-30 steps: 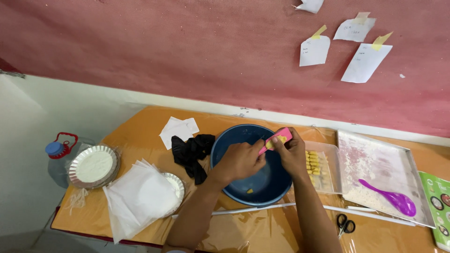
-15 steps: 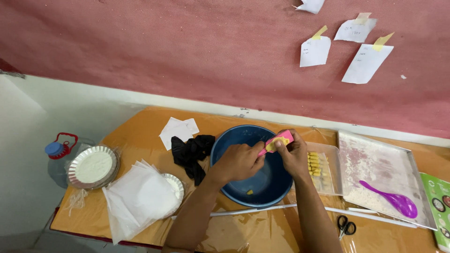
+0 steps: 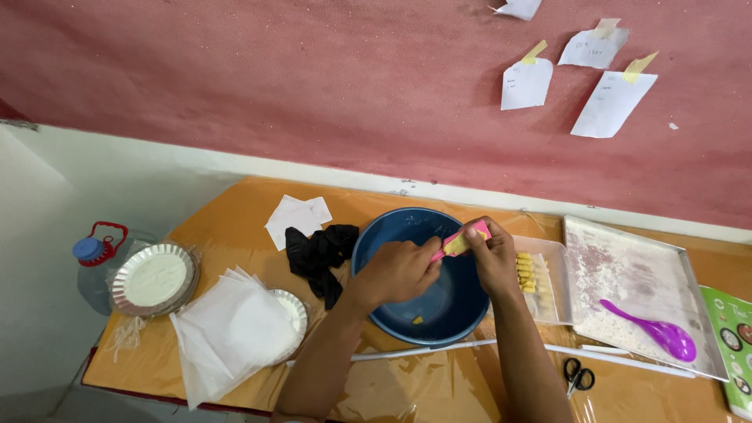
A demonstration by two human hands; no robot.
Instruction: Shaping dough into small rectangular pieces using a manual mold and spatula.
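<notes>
While both hands' fingers pinch a pink-wrapped yellow piece (image 3: 458,243), the plastic-covered orange table (image 3: 235,227) meets a red wall (image 3: 313,86).

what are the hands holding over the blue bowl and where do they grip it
Both hands share a small yellow piece in a pink wrapper: right hand pinches its upper end, left hand its lower end, above the blue bowl.

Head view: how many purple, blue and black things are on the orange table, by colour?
Purple: 1, the purple plastic spoon on the floured metal tray.
Blue: 1, the round blue plastic basin.
Black: 2, the crumpled black cloth and the black-handled scissors.
Total: 4.
</notes>
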